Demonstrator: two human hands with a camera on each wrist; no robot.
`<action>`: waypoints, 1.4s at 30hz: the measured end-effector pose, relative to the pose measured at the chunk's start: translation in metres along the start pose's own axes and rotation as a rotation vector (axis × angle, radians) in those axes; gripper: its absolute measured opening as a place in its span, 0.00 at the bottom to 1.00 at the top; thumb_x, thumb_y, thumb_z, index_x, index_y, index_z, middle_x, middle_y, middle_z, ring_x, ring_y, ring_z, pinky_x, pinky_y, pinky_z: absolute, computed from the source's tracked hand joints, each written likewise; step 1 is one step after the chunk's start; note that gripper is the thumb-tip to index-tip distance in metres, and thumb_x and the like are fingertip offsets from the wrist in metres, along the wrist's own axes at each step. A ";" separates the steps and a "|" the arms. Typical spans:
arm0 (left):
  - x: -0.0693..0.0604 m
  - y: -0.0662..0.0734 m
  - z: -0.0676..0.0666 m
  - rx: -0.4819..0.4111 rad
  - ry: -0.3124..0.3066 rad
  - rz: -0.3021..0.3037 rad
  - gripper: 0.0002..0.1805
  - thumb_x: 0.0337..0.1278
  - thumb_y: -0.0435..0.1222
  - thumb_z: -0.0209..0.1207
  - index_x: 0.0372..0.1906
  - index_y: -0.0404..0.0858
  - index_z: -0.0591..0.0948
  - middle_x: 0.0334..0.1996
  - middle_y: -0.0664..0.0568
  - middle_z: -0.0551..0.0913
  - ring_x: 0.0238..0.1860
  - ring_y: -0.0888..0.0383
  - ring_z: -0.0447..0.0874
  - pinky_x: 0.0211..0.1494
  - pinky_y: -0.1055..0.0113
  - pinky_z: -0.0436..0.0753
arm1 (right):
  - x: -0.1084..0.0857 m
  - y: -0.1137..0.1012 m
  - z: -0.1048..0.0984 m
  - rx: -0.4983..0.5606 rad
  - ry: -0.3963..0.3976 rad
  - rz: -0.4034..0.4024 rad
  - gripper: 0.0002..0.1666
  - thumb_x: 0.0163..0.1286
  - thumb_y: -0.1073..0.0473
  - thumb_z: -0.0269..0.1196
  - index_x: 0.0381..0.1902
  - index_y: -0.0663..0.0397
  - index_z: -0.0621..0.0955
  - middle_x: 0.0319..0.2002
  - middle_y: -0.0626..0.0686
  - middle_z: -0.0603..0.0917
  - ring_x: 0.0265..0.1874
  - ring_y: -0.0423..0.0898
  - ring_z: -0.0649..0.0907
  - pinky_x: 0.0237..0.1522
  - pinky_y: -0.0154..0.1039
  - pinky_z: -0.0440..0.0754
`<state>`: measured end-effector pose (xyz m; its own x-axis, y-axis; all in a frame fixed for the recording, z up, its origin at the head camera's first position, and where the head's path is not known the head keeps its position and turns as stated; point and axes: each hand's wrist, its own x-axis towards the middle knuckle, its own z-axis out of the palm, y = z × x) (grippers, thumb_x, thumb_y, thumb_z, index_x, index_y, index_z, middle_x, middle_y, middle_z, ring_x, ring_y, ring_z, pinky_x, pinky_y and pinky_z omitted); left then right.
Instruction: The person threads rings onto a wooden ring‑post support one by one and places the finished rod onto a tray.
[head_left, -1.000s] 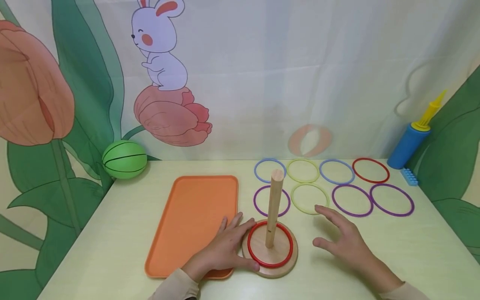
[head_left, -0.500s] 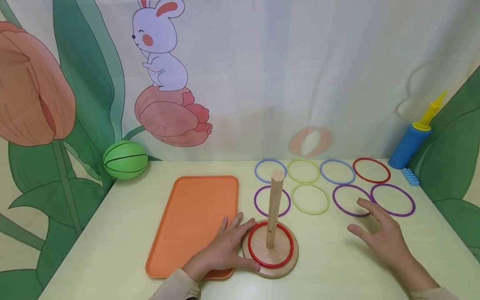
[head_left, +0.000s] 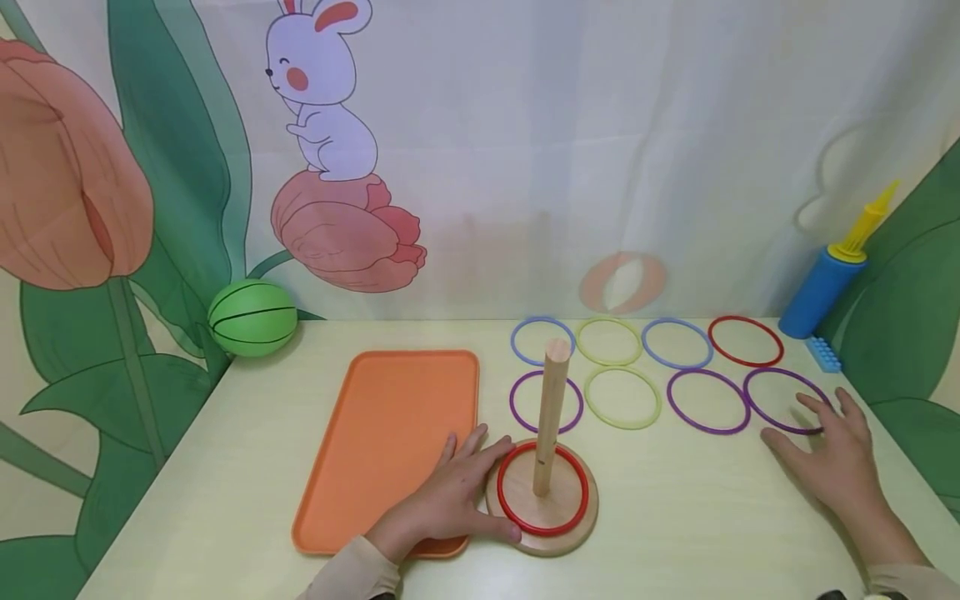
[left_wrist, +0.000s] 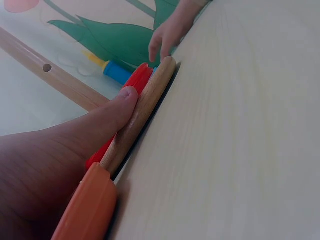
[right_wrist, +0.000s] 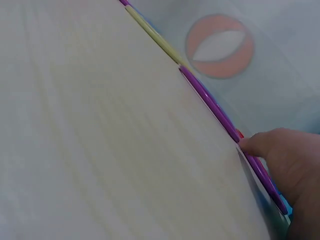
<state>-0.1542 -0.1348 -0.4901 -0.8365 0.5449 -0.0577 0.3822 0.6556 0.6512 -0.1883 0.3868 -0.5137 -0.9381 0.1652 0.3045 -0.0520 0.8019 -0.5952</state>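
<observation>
My left hand (head_left: pixel 457 492) rests at the left side of a round wooden stand (head_left: pixel 543 546) with an upright peg (head_left: pixel 552 417). Its thumb (left_wrist: pixel 122 107) presses near the base's edge, while the index finger touches the far left rim; the other fingers reach over the orange tray. One red ring (head_left: pixel 501 500) lies on the base around the peg. At the right, my right hand (head_left: pixel 836 462) hovers at the rightmost purple ring (head_left: pixel 757 412), fingers spread and thumb toward its near edge. Whether the thumb touches that ring, I cannot tell.
Two rows of flat rings, including a yellow ring (head_left: pixel 622 427) and a far red ring (head_left: pixel 750 364), lie behind the stand. The orange tray (head_left: pixel 390 433) is left. A green ball (head_left: pixel 253 318), a blue pump (head_left: pixel 821 292) and a blue toy brick (head_left: pixel 823 354) stand farther back.
My right hand has moved rightward, from beside the near yellow ring past the middle purple ring to the rightmost purple one. The left hand and the stand have stayed in place.
</observation>
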 end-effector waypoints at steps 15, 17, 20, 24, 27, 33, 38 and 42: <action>0.001 -0.001 0.000 -0.001 -0.004 0.007 0.64 0.43 0.65 0.78 0.83 0.45 0.63 0.81 0.54 0.64 0.86 0.47 0.37 0.84 0.41 0.30 | 0.003 0.001 -0.005 -0.094 -0.102 0.149 0.43 0.75 0.38 0.66 0.62 0.75 0.74 0.71 0.83 0.60 0.74 0.81 0.52 0.68 0.83 0.51; 0.001 -0.001 0.000 -0.005 -0.005 0.008 0.64 0.43 0.65 0.78 0.83 0.45 0.63 0.81 0.53 0.64 0.86 0.47 0.37 0.84 0.41 0.31 | 0.003 0.002 -0.006 -0.111 -0.089 0.150 0.44 0.73 0.37 0.68 0.59 0.76 0.75 0.64 0.82 0.67 0.70 0.81 0.57 0.69 0.82 0.52; 0.000 -0.001 0.000 -0.005 -0.005 0.008 0.63 0.43 0.65 0.78 0.83 0.45 0.63 0.81 0.53 0.65 0.86 0.47 0.38 0.84 0.41 0.31 | 0.003 0.003 -0.007 -0.127 -0.061 0.158 0.42 0.69 0.37 0.71 0.51 0.76 0.77 0.50 0.77 0.75 0.60 0.78 0.64 0.64 0.79 0.56; 0.000 0.000 -0.001 -0.004 -0.003 0.010 0.63 0.43 0.65 0.77 0.83 0.44 0.63 0.81 0.53 0.65 0.86 0.46 0.38 0.84 0.41 0.31 | 0.002 0.004 -0.007 -0.114 -0.045 0.198 0.39 0.66 0.35 0.73 0.39 0.71 0.78 0.43 0.76 0.77 0.60 0.78 0.66 0.64 0.77 0.57; 0.000 0.000 -0.001 -0.001 -0.003 0.011 0.64 0.43 0.65 0.77 0.83 0.44 0.63 0.81 0.54 0.65 0.86 0.46 0.38 0.84 0.41 0.31 | 0.002 0.003 -0.008 -0.119 -0.053 0.228 0.38 0.66 0.33 0.72 0.31 0.67 0.77 0.46 0.82 0.78 0.68 0.81 0.61 0.70 0.78 0.52; 0.001 0.000 -0.001 0.004 -0.003 0.013 0.64 0.43 0.66 0.77 0.83 0.45 0.62 0.81 0.54 0.64 0.86 0.47 0.38 0.84 0.42 0.31 | 0.003 0.000 -0.010 -0.126 -0.062 0.254 0.39 0.67 0.32 0.71 0.27 0.67 0.76 0.53 0.86 0.74 0.70 0.81 0.59 0.70 0.78 0.54; 0.001 -0.001 0.000 0.002 -0.005 0.004 0.64 0.43 0.66 0.77 0.84 0.46 0.62 0.81 0.54 0.64 0.86 0.47 0.37 0.84 0.42 0.30 | 0.002 -0.003 -0.011 -0.090 -0.025 0.271 0.39 0.66 0.34 0.73 0.28 0.69 0.76 0.64 0.86 0.68 0.73 0.80 0.58 0.73 0.76 0.54; 0.001 0.000 0.001 -0.003 -0.010 -0.004 0.64 0.43 0.65 0.78 0.84 0.46 0.62 0.82 0.55 0.64 0.86 0.48 0.37 0.84 0.43 0.30 | 0.002 -0.004 -0.011 -0.043 0.000 0.307 0.39 0.66 0.36 0.73 0.31 0.71 0.75 0.75 0.84 0.55 0.77 0.79 0.53 0.76 0.76 0.51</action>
<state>-0.1546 -0.1345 -0.4908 -0.8344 0.5470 -0.0678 0.3775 0.6568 0.6528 -0.1859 0.3903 -0.5023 -0.9078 0.4034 0.1152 0.2484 0.7381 -0.6273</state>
